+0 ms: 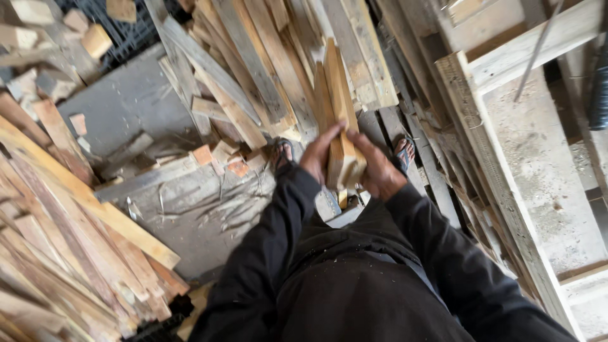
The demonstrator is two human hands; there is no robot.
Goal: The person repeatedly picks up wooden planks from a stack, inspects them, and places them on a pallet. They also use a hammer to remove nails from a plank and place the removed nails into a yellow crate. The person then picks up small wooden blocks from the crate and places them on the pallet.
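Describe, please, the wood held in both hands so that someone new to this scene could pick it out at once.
Start from the spread of long grey planks lying on the floor ahead of the person's sandalled feet. Just in front of them, the left hand and right hand clasp a small bundle of short wooden pieces. Unlike the weathered planks, these are pale yellow, fresh-cut and lifted off the floor.
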